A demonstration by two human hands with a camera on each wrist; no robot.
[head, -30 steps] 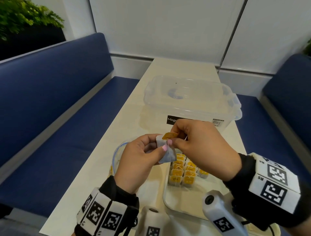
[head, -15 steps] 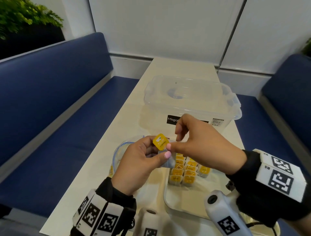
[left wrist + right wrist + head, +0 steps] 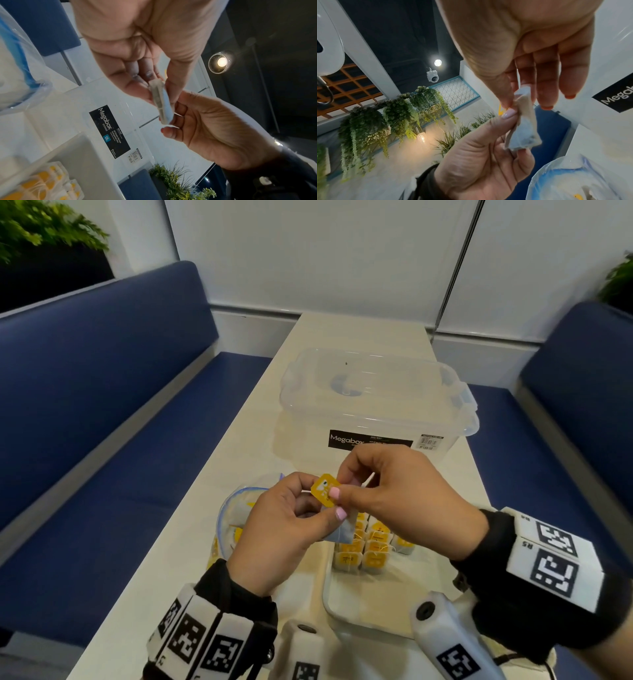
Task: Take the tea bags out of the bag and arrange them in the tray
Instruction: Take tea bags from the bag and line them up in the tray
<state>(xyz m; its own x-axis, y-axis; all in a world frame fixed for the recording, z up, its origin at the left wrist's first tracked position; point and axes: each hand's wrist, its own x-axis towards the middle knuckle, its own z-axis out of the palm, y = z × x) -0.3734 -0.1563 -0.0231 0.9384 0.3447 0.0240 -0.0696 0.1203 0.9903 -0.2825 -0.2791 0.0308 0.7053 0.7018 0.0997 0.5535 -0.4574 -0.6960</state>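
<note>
Both hands hold one tea bag (image 3: 344, 531) above the table, between the plastic bag and the tray. My left hand (image 3: 329, 518) pinches the pouch between thumb and fingers. My right hand (image 3: 342, 491) pinches its yellow tag (image 3: 323, 489) against the top of the pouch. From below, the tea bag (image 3: 163, 102) (image 3: 523, 121) hangs between the two hands' fingertips. Several tea bags (image 3: 370, 547) with yellow tags stand in rows at the far end of the white tray (image 3: 359, 607). The clear plastic bag (image 3: 233, 510) with a blue zip lies left of the tray, partly hidden by my left hand.
A clear lidded Megabox storage box (image 3: 373, 402) stands on the table just beyond the hands. Blue benches (image 3: 102, 440) run along both sides of the narrow table (image 3: 342, 333). The near part of the tray floor holds no tea bags.
The yellow tag has turned from edge-on to face up and my right thumb now presses it. Both hands stay in much the same place, still holding the tea bag.
</note>
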